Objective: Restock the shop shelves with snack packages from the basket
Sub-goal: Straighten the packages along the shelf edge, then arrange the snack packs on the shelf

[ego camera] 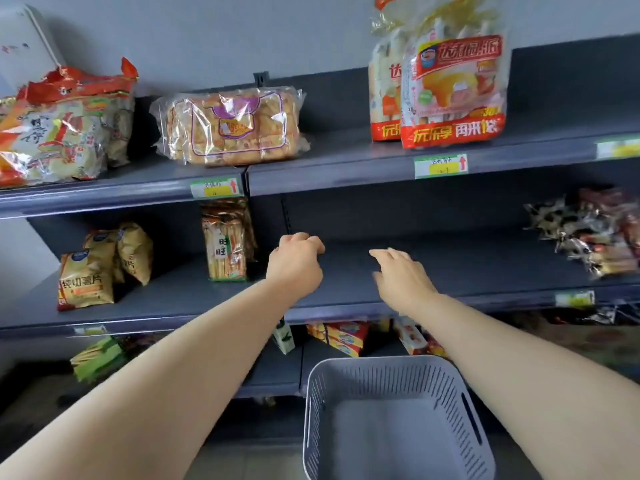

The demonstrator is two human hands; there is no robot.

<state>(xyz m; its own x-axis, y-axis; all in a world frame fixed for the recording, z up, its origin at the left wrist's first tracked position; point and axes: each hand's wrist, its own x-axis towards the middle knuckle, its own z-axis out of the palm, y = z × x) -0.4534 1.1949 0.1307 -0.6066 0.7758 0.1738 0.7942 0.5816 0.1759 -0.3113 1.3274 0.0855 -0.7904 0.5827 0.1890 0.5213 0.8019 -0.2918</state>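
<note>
plain pale grey wall behind. dark grey metal shelving, three tiers in view, two bays meeting at a slotted upright. green-and-yellow price labels on the shelf edges. white rounded cabinet corner upper left, can't tell what it is. pale floor below, blurred. light soft, even.

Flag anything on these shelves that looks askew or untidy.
The loose wrapped snacks at the middle shelf's right end lie in a jumbled heap, not stood up. The red bag at the top shelf's left leans over, its top crumpled. The basket looks empty.
</note>
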